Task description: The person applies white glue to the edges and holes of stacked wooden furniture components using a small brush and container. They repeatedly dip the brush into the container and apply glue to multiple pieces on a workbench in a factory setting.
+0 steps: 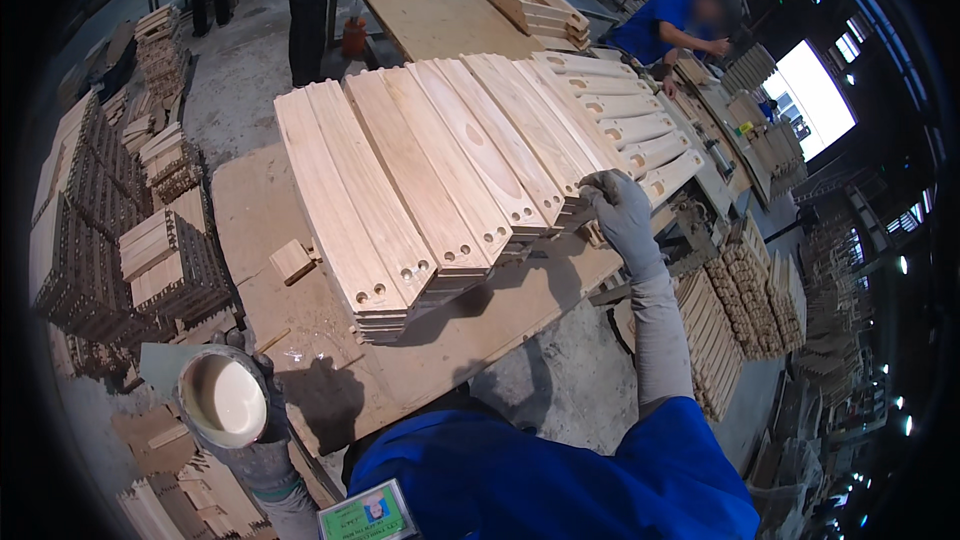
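Note:
My left hand (272,410), in a grey glove, is wrapped round an open cup (190,395) of cream-white liquid, out to the left of the table. My right hand (622,218), also gloved in grey, bends over the near end of the stacked wooden boards (430,160). Its fingers are curled in at the board ends; whatever they hold, if anything, is hidden. The pale boards lie side by side in stepped stacks, with round holes at their near ends. Further right, a row of shaped slats (640,130) with cut-outs adjoins them.
The stacks rest on a brown worktable (250,200). A small wood block (292,262) lies on it, left of the boards. Stacked timber (85,230) stands on the floor at left, more slats (710,340) at right. Blue-shirted people work at a farther table (450,15) and a right-hand bench.

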`<action>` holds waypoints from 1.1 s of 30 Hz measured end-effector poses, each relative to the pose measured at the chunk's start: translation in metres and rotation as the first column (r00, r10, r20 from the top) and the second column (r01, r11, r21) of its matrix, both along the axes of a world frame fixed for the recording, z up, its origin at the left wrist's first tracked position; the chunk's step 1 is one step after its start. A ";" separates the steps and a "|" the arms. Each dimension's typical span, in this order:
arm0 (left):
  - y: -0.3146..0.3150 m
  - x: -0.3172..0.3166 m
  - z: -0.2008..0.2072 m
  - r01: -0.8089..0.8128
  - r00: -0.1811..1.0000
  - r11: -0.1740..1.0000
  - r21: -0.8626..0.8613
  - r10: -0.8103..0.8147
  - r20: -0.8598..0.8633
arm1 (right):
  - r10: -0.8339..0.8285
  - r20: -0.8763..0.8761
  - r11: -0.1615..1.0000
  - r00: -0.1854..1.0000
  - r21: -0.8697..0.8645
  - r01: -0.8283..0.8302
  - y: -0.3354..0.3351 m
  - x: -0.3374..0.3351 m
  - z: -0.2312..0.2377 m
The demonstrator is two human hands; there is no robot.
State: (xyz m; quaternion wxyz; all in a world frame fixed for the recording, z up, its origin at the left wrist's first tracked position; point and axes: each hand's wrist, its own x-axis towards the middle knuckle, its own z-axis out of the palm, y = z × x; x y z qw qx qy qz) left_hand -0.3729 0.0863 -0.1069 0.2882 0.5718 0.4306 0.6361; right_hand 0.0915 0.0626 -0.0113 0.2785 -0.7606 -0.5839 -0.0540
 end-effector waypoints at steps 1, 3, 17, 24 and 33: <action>0.001 0.001 0.004 -0.059 0.993 0.998 0.026 0.061 -0.102 | 0.001 0.029 1.000 1.000 0.013 -0.002 0.000 0.003 -0.001; 0.003 0.001 0.009 -0.198 0.862 0.964 0.178 0.257 -0.437 | 0.004 0.087 0.999 0.996 0.040 -0.007 0.000 0.010 -0.006; 0.001 0.000 -0.005 -0.089 0.972 0.996 0.004 0.088 -0.218 | -0.059 -0.121 0.997 0.991 0.039 0.064 -0.005 0.041 -0.009; 0.000 0.003 -0.001 0.075 0.985 0.981 -0.178 -0.045 0.169 | -0.097 0.050 0.994 0.994 0.060 0.094 0.000 0.041 -0.013; 0.001 0.002 0.005 -0.044 0.979 0.998 -0.035 0.037 -0.201 | -0.131 -0.133 0.983 0.982 0.108 0.146 -0.015 0.068 0.003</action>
